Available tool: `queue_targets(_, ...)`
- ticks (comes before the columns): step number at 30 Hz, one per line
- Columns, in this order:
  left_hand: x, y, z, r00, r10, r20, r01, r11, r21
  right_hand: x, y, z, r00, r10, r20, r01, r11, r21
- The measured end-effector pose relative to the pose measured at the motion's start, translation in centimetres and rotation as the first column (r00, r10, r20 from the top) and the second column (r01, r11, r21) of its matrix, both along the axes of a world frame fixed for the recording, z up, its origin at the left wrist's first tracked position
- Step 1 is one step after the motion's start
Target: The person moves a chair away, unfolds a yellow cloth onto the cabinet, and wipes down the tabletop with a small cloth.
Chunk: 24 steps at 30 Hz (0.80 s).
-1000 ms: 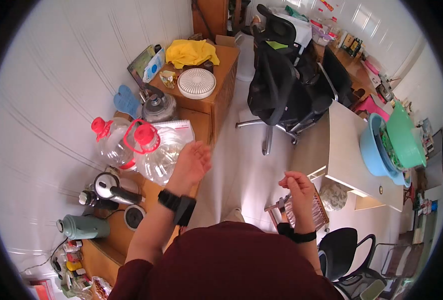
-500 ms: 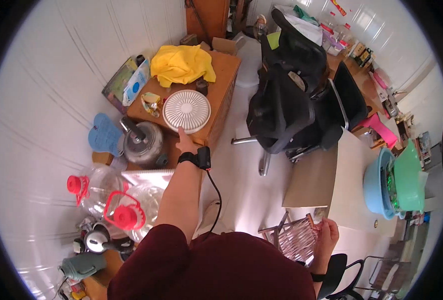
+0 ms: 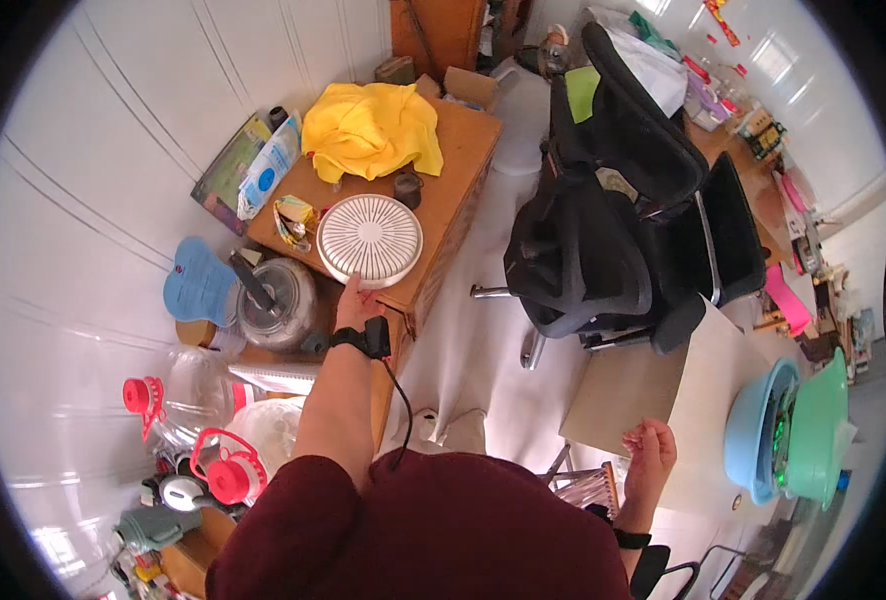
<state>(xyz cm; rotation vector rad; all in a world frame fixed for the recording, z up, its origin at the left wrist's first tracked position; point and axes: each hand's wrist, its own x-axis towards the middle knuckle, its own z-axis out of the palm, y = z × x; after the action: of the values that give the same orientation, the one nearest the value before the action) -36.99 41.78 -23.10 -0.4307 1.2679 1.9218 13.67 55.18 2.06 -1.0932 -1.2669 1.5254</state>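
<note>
My left hand [image 3: 360, 306] grips the near rim of a round white slatted tray [image 3: 370, 240], thumb on top and fingers at the underside. The tray is at the front corner of a brown wooden cabinet [image 3: 460, 165]. Behind it stand a small dark cup [image 3: 408, 190] and a crumpled colourful wrapper [image 3: 294, 221]. A yellow cloth [image 3: 371, 130] lies bunched at the back. My right hand [image 3: 650, 452] hangs in the air by the pale desk, its fingers loosely bent and apart, with nothing visible in it. A woven folding stool [image 3: 588, 488] shows below that hand.
A metal kettle [image 3: 276, 303] and large clear bottles with red caps [image 3: 231, 478] crowd the left side. Black office chairs [image 3: 588, 250] stand at the right of the floor. Blue [image 3: 760, 430] and green basins [image 3: 819, 430] rest on the pale desk [image 3: 708, 400].
My left thumb has come over the tray's near rim and the fingers have moved to its underside. My right hand has risen away from the stool. The camera view has shifted.
</note>
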Motion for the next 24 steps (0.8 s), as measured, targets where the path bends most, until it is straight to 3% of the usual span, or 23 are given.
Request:
queue_targets(1, -0.3, -0.1, 0.2, 0.996, -0.093, -0.014, 0.094, 0.989, 0.113, -0.5, 1.2, -0.1, 1.000, 0.018, -0.001, -0.018, 1.000, -0.007)
queue_targets(2, -0.2, -0.1, 0.4, 0.998, -0.023, 0.053, 0.010, 0.972, 0.234, -1.0, 2.2, -0.3, 0.998, 0.049, 0.036, -0.049, 0.999, 0.003)
queue_targets(3, 0.2, 0.3, 2.1, 0.999, -0.011, 0.049, -0.001, 0.974, 0.225, -1.5, 3.1, -0.3, 0.994, 0.078, 0.072, -0.079, 0.997, 0.010)
queue_targets(5, 1.4, 1.3, 5.7, 0.988, -0.008, -0.155, 0.032, 0.987, 0.154, -3.0, 4.7, -0.2, 0.990, 0.135, 0.052, -0.135, 0.991, 0.001)
queue_targets(6, 3.1, 2.2, 9.0, 0.973, 0.063, -0.221, -0.062, 0.998, 0.015, -3.7, 5.6, -0.6, 0.977, 0.206, 0.051, -0.206, 0.979, -0.008)
queue_targets(7, 4.7, 2.5, 11.7, 0.973, 0.077, -0.217, -0.078, 0.997, 0.007, -4.5, 6.4, -0.8, 0.959, 0.277, 0.053, -0.276, 0.961, -0.021)
queue_targets(8, 6.0, 2.7, 14.1, 0.916, -0.051, -0.398, -0.001, 0.992, -0.129, -5.7, 6.8, -0.4, 0.931, 0.361, 0.059, -0.359, 0.932, -0.047)
queue_targets(9, 6.6, 2.6, 15.0, 0.817, -0.199, -0.541, 0.049, 0.959, -0.279, -6.8, 7.3, -0.6, 0.924, 0.377, 0.059, -0.374, 0.926, -0.055)
queue_targets(10, 5.9, 2.4, 12.9, 0.610, -0.371, -0.700, 0.020, 0.891, -0.454, -8.0, 7.9, -0.9, 0.863, 0.497, 0.091, -0.489, 0.867, -0.096)
queue_targets(11, 6.7, 2.4, 14.4, 0.618, -0.360, -0.699, 0.004, 0.891, -0.454, -9.5, 8.6, -1.1, 0.785, 0.608, 0.119, -0.594, 0.793, -0.135)
queue_targets(12, 8.3, 2.7, 17.7, 0.277, -0.563, -0.779, -0.026, 0.806, -0.591, -11.1, 8.9, -1.1, 0.774, 0.622, 0.120, -0.607, 0.782, -0.138)
queue_targets(13, 9.8, 3.2, 20.9, -0.094, -0.706, -0.702, -0.111, 0.708, -0.697, -12.9, 9.2, -1.0, 0.726, 0.678, 0.113, -0.657, 0.733, -0.178)
queue_targets(15, 11.6, 4.7, 24.8, -0.343, -0.720, -0.603, -0.091, 0.664, -0.742, -16.1, 9.6, -1.5, 0.668, 0.736, 0.104, -0.705, 0.672, -0.227)
queue_targets(16, 12.6, 5.5, 25.9, -0.333, -0.725, -0.603, -0.091, 0.662, -0.744, -17.7, 9.9, -2.2, 0.716, 0.698, -0.020, -0.654, 0.660, -0.368)
queue_targets(18, 13.7, 6.7, 27.4, -0.573, -0.754, -0.321, -0.188, 0.503, -0.844, -20.0, 10.8, -3.9, 0.761, 0.610, -0.219, -0.599, 0.534, -0.596)
queue_targets(19, 13.5, 7.0, 27.7, -0.566, -0.757, -0.325, -0.185, 0.501, -0.845, -20.9, 11.2, -4.8, 0.759, 0.615, -0.214, -0.598, 0.530, -0.601)
queue_targets(21, 12.9, 7.5, 27.7, -0.638, -0.712, -0.294, -0.228, 0.539, -0.811, -22.8, 12.0, -6.6, 0.778, 0.531, -0.335, -0.557, 0.338, -0.759)
queue_targets(24, 11.3, 8.1, 26.4, -0.696, -0.635, -0.335, -0.159, 0.592, -0.791, -24.7, 12.5, -8.9, 0.789, 0.442, -0.426, -0.583, 0.321, -0.746)
